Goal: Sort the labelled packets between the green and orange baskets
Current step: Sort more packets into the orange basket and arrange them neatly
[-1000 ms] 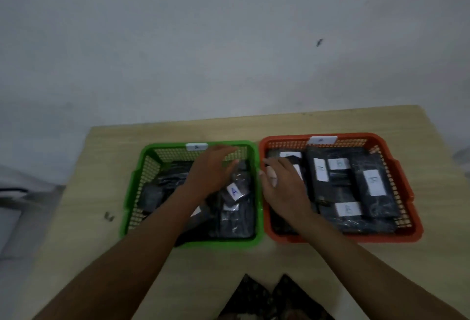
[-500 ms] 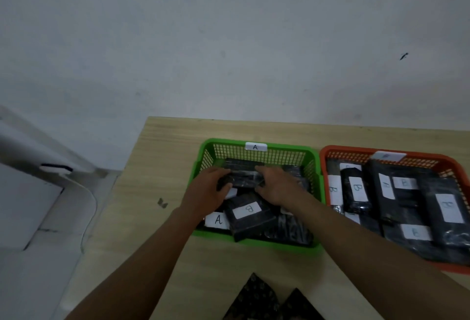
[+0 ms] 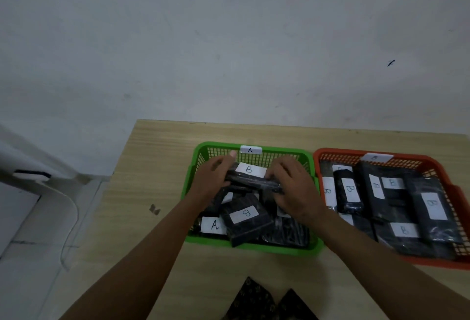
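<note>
Two hands on one packet right now: the left hand has its fingers curled around the left end and the right hand pinches the right end, so both are closed on the same black packet with a white "B" sticker on top. They hold it up over the back half of the green basket, clear of the pile underneath.

That basket has an "A" tag on its far rim, so my guess is this B packet doesn't belong there and wants to go next door. Below the hands there's another B-labelled packet sitting tilted on top of the heap, and an A-labelled packet at the front left corner (that one looks like it's already home). A few more dark packets sit under those, but their labels are hidden, so can't say what they are.

The orange basket just to the right looks pretty full, and every label I can read in it says B. Its own tag on the rim is too blurry for me to read.

So I'd call it well along: orange side looks mostly done, at least two Bs left to pull from green, plus whatever's buried. All on a wooden table.
</note>
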A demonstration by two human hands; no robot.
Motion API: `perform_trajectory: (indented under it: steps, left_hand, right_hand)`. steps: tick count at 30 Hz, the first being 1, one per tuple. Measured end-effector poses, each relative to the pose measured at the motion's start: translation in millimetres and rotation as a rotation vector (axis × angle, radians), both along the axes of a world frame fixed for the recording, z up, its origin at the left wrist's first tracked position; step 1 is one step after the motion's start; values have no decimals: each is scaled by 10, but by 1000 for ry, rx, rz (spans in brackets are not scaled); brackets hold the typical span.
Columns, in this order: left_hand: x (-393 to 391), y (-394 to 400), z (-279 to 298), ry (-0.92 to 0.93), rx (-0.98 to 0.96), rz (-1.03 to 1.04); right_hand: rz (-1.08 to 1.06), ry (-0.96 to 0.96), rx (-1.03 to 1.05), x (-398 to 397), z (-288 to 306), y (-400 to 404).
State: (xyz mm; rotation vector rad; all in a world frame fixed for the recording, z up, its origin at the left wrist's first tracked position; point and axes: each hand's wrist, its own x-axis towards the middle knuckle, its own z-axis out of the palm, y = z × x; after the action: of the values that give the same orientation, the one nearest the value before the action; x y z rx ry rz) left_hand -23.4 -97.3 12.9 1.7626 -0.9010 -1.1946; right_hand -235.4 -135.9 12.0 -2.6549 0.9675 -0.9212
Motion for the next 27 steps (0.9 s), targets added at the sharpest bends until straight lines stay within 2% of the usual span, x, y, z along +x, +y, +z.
perform_trajectory:
  steps: [2, 4, 6, 10, 15, 17, 21, 24, 27]
  left_hand:
    - [-83, -41, 74, 328, 103, 41]
    - [-137, -63, 74, 425, 94, 77]
    - [-173, -68, 68, 436, 55, 100]
    - [-304, -61, 91, 373, 12, 68]
    - [-751, -207, 93, 279, 11, 9]
    - [-1043, -285, 93, 193, 8, -24]
    - [-1709, -330, 86, 48, 6, -84]
    - [-2177, -213, 59, -113, 18, -214]
    - [-2424, -116, -65, -258, -65, -216]
  right_hand:
    - [10, 24, 2, -53, -36, 48]
    - [26, 60, 153, -126, -68, 87]
    - [44, 47, 400, -207, -49, 131]
    - [-118, -231, 858, -333, 4, 161]
    - [-258, -338, 1028, -692, 6, 139]
    - [-321, -394, 1063, -933, 19, 182]
    - [-492, -507, 1009, -1530, -23, 316]
    - [-580, -523, 999, -2015, -78, 418]
    - [-635, -510, 1020, -2418, -141, 453]
